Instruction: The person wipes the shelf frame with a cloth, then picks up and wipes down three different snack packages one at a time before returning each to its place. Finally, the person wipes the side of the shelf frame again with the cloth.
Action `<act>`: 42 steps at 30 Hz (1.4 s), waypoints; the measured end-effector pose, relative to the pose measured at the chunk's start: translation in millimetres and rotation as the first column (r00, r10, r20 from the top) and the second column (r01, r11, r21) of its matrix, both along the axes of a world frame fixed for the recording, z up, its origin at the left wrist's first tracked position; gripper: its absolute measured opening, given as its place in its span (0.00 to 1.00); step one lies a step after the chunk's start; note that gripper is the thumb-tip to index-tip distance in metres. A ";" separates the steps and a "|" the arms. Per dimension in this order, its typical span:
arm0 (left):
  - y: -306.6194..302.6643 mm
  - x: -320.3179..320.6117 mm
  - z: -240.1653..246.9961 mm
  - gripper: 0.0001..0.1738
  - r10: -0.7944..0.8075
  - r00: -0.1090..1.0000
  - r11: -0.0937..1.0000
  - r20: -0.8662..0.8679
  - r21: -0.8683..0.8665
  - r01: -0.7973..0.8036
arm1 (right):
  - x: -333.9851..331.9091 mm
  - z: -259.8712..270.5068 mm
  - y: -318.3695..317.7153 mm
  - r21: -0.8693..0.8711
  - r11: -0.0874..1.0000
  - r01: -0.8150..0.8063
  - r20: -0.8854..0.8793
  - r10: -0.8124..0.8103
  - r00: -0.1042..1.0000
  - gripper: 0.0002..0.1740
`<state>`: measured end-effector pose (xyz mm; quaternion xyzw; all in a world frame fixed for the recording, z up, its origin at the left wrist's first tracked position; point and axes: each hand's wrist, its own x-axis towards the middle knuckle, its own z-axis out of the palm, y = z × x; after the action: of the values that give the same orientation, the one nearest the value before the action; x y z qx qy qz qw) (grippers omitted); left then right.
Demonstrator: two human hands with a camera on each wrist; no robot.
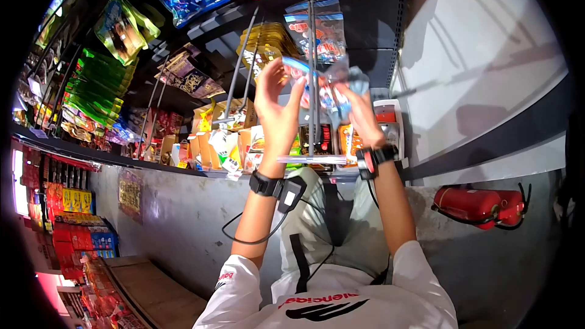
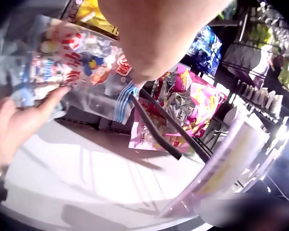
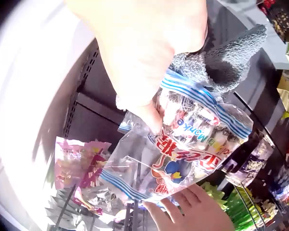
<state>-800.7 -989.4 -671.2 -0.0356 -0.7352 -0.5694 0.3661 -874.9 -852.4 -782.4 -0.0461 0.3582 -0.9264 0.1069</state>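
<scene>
Two hands are raised at the metal display pegs (image 2: 154,126), with a clear plastic snack bag with blue stripes and red print (image 1: 323,94) stretched between them. The right hand (image 1: 361,114) clamps one end of the bag, its thumb pressed onto the film, and a grey fleecy cloth (image 3: 221,62) is bunched in the same grip. The left hand (image 1: 277,106) touches the opposite edge with nearly straight fingers; whether it pinches the film cannot be made out. A pink snack packet (image 2: 197,106) hangs just behind.
</scene>
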 end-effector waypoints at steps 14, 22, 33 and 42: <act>-94.9 122.1 -123.8 0.30 -0.156 0.801 0.951 0.578 0.307 -0.035 | -26.4 -50.8 -16.9 0.604 0.735 0.308 0.254 -0.544 0.800 0.20; -123.3 116.4 -195.8 0.14 -0.072 0.811 0.976 0.580 -0.127 0.177 | 171.3 -124.8 81.1 -0.208 0.978 0.005 0.654 0.136 0.744 0.22; -50.9 53.4 -261.6 0.22 0.311 0.784 0.562 0.537 -0.769 0.304 | 244.6 -116.9 100.2 -0.283 0.957 -0.070 0.589 0.230 0.775 0.21; -57.2 55.0 -253.0 0.08 0.394 0.682 0.552 0.616 -0.752 0.361 | 236.6 -134.9 102.0 -0.297 0.949 -0.102 0.538 0.254 0.804 0.21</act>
<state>-745.7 -1046.6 -924.2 0.0335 -0.9933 -0.1096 -0.0164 -638.3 -750.4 -917.3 0.1856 0.1823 -0.9212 0.2893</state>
